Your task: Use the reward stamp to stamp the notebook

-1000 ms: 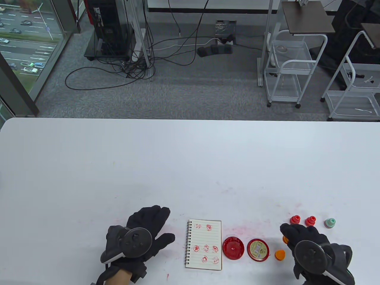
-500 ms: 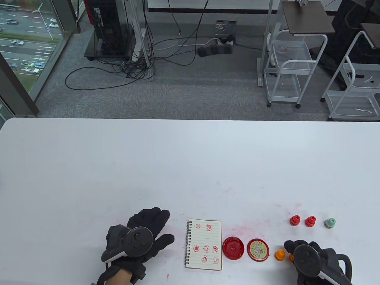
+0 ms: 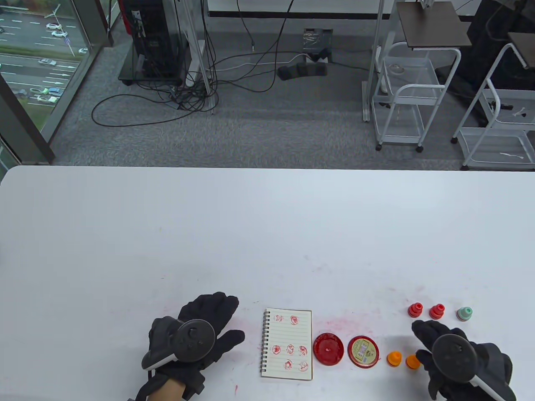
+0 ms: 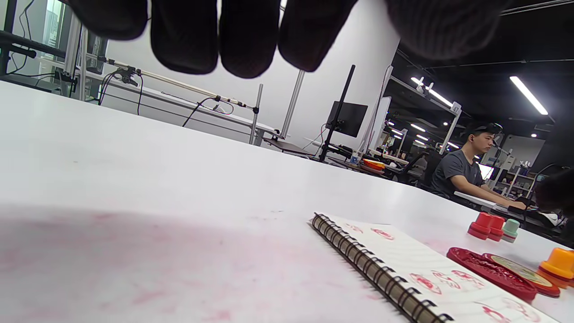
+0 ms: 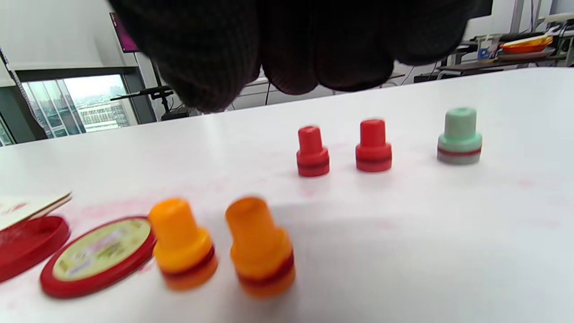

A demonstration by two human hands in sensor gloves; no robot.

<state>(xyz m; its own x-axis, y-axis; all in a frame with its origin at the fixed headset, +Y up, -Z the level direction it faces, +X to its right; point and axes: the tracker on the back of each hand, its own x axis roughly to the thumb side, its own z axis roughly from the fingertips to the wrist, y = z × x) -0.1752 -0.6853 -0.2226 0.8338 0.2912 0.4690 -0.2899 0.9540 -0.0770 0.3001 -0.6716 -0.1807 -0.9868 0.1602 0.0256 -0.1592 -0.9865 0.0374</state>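
Note:
A spiral notebook (image 3: 288, 344) with several red stamp marks lies open near the table's front edge; it also shows in the left wrist view (image 4: 403, 264). Right of it are an open red ink pad (image 3: 328, 349) and its lid (image 3: 363, 351). Two orange stamps (image 3: 394, 358) (image 3: 412, 361) stand upright side by side, also in the right wrist view (image 5: 181, 242) (image 5: 260, 246). My right hand (image 3: 426, 338) is open and empty just right of them, its fingers (image 5: 287, 40) above the table. My left hand (image 3: 221, 319) rests open and flat, left of the notebook.
Two red stamps (image 3: 415, 310) (image 3: 436, 311) and a green stamp (image 3: 464, 313) stand in a row behind my right hand. Pink ink smears mark the white table (image 3: 250, 234) around the notebook and the stamps.
My right hand brought the second orange stamp down beside the first one, set it upright, let go and drew off to the right. My left hand has not moved.

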